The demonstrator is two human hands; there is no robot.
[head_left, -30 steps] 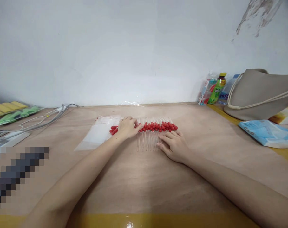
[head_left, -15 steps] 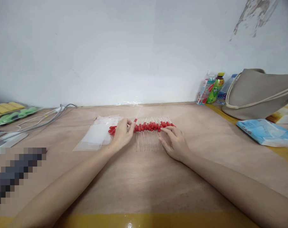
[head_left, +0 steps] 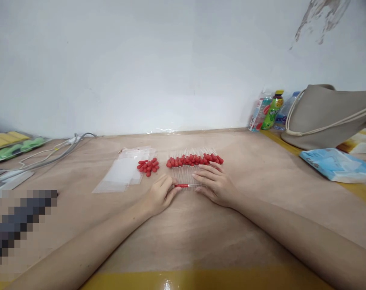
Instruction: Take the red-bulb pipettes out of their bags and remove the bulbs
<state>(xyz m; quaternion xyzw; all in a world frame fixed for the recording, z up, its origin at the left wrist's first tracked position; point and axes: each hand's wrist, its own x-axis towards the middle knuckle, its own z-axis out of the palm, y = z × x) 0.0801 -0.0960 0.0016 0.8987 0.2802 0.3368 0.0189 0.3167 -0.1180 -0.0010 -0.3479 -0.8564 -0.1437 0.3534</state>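
My left hand (head_left: 162, 194) pinches the red rubber bulb of a glass dropper (head_left: 183, 185), held level just above the table. The clear tube points right and runs between the thumb and fingers of my right hand (head_left: 215, 183), which are closed around its end. Behind my hands lies a row of red-bulbed glass droppers (head_left: 190, 160), side by side, their thin tips pointing toward the wall. In front of that row, bare glass tubes (head_left: 183, 175) lie in parallel, partly hidden by my right hand. A small pile of loose red rubber bulbs (head_left: 148, 166) sits left of the row.
Clear plastic bags (head_left: 119, 171) lie flat beside the loose bulbs. Grey and white cables (head_left: 71, 147) run at the left. Drink bottles (head_left: 273, 110), a grey-beige bag (head_left: 325, 117) and a blue packet (head_left: 337, 165) are at the right. A white wall (head_left: 183, 68) bounds the table's back.
My left hand has moved from the row toward me with a red-bulbed dropper, uncovering the loose bulbs. My right hand has shifted slightly left, onto the dropper's tube.
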